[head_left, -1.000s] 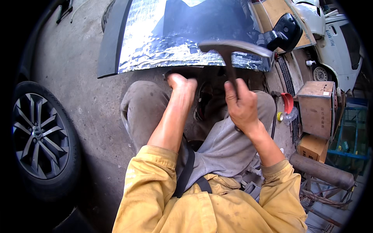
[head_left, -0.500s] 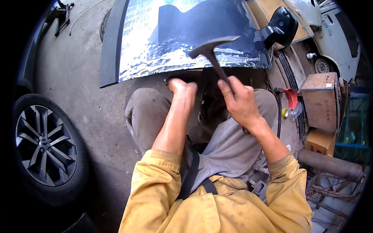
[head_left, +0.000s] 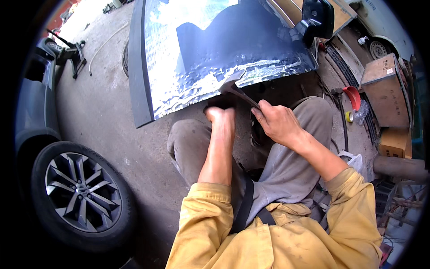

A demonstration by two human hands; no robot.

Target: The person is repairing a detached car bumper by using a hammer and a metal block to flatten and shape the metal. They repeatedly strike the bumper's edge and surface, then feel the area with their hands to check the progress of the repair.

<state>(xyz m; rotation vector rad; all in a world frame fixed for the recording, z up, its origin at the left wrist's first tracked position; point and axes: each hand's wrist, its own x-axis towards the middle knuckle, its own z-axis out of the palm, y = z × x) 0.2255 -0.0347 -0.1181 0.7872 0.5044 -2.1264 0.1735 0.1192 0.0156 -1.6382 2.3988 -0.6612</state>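
Note:
A dark car door (head_left: 215,49) with a shiny, reflective face lies before me, its near edge wrinkled and dented. My right hand (head_left: 280,123) is closed around the handle of a metal body hammer (head_left: 244,95). The hammer's head is down at the door's near edge, close above my left hand. My left hand (head_left: 221,115) is curled just under that edge, against a dark shape; its fingers are mostly hidden, and what it grips cannot be made out. A black side mirror (head_left: 318,20) sticks out from the door's right side.
An alloy wheel with its tyre (head_left: 83,193) is at lower left, beside a grey car (head_left: 36,98). A floor jack (head_left: 74,56) stands farther back. To the right are a wooden box (head_left: 383,92), a red scoop-like piece (head_left: 353,97) and a yellow tape roll (head_left: 349,116).
The hammer has come down from above the door to its near edge, my right hand lowering with it. The view has shifted, so the wheel and door appear lower and farther right.

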